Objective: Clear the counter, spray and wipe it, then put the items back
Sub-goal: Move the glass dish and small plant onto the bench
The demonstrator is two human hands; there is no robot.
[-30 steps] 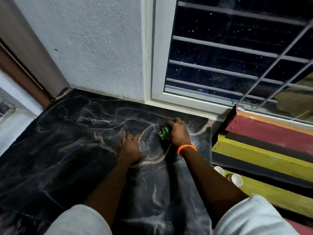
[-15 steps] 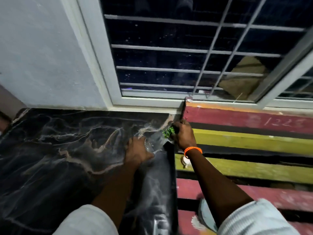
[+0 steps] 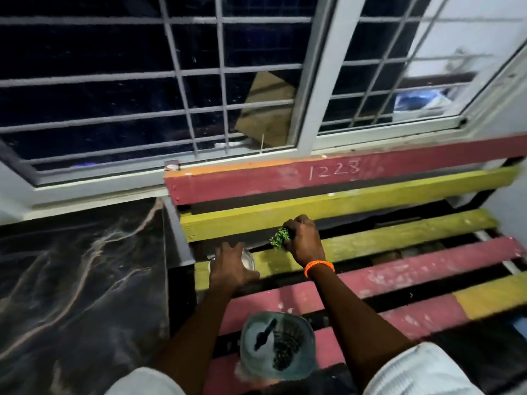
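My right hand (image 3: 303, 242) is shut on a small green plant sprig (image 3: 280, 237) and holds it over a yellow slat of the striped bench (image 3: 399, 240). My left hand (image 3: 231, 269) grips a clear glass vessel (image 3: 248, 259) from above, just past the right edge of the black marble counter (image 3: 79, 280). Most of the glass is hidden under my fingers. An orange band circles my right wrist.
The bench has red and yellow slats with gaps between them, and "1228" is scratched on its top red board (image 3: 336, 173). A grey-blue container (image 3: 276, 344) with dark contents sits on a near red slat. A barred window (image 3: 171, 89) runs behind.
Both hands have carried the sprig and the glass rightward, off the marble counter and over the bench. The view has swung to the right with them.
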